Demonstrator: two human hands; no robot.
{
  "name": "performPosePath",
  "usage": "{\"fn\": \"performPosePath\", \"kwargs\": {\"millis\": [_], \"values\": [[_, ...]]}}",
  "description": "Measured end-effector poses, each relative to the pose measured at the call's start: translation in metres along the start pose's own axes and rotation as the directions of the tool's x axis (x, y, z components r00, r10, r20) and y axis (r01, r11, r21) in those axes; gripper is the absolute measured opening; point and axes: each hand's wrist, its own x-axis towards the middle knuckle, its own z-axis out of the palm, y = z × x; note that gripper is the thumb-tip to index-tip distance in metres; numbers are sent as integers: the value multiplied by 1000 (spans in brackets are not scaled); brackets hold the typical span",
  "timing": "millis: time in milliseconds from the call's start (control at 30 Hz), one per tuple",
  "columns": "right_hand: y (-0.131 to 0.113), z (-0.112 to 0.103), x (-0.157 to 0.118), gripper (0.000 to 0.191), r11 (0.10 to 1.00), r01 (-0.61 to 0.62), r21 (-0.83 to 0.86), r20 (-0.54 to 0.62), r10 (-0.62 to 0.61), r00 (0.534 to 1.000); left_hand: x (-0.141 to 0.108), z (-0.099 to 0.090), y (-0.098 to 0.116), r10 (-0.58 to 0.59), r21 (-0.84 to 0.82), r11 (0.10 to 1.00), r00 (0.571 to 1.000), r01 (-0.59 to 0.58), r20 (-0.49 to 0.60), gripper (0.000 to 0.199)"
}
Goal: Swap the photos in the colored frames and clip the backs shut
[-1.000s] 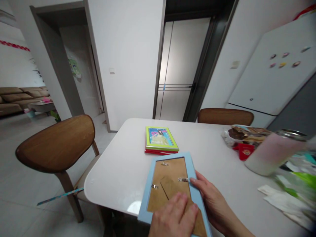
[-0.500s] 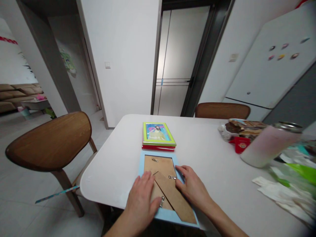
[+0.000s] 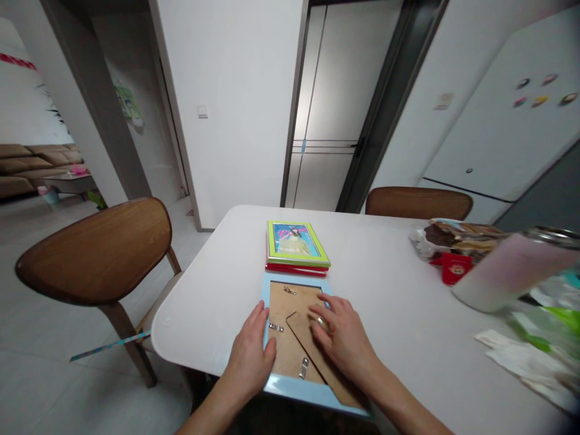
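Observation:
A light blue picture frame (image 3: 299, 388) lies face down at the table's near edge, its brown backing board (image 3: 283, 350) showing, with metal clips and a slanting stand piece (image 3: 312, 356). My left hand (image 3: 251, 350) rests along the frame's left edge, thumb apart from the fingers. Over the right part of the backing is my right hand (image 3: 342, 332), fingers bent and spread near the right clip, which they partly hide. Just beyond the frame sits a stack with a green frame (image 3: 322, 258) on top, holding a princess picture, and red frames (image 3: 296, 270) beneath.
On the white table's (image 3: 203, 302) right side are a pink and white bottle (image 3: 512, 269), a red packet (image 3: 454, 267), food packages (image 3: 466, 237) and white tissues (image 3: 521, 362). Wooden chairs stand at the left (image 3: 99, 251) and far side (image 3: 419, 203).
My left hand has moved left off the backing to the frame's left edge, uncovering the left clip. My right hand has shifted from the right edge onto the backing. The view has shifted slightly.

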Motion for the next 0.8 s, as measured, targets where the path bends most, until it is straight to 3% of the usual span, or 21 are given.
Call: {"fn": "performPosePath", "kwargs": {"millis": [133, 267, 367, 467, 600, 667, 800], "values": [[-39, 10, 9, 15, 983, 124, 133, 133, -141, 981, 0, -2, 2, 29, 62, 998, 1000, -29, 7, 47], [-58, 25, 21, 16, 990, 100, 96, 159, -115, 981, 0, -3, 4, 40, 83, 996, 999, -41, 11, 46], [-53, 26, 25, 17, 986, 85, 144, 155, -108, 982, 0, -3, 6, 28, 84, 996, 999, -29, 15, 48], [-36, 10, 19, 19, 949, 98, 299, 192, -160, 968, -1, -3, 6, 12, 59, 998, 1000, -12, 11, 49], [-15, -17, -2, 24, 901, 134, 414, 369, -300, 880, -1, -3, 7, 5, 33, 999, 1000, -5, 1, 50], [-13, -23, -12, 20, 899, 160, 408, 398, -333, 855, -1, -3, 7, 2, 40, 999, 1000, -2, 5, 50], [-19, -21, -20, 10, 907, 168, 387, 328, -306, 894, -1, -2, 5, 0, 40, 999, 1000, 0, 1, 49]]}}
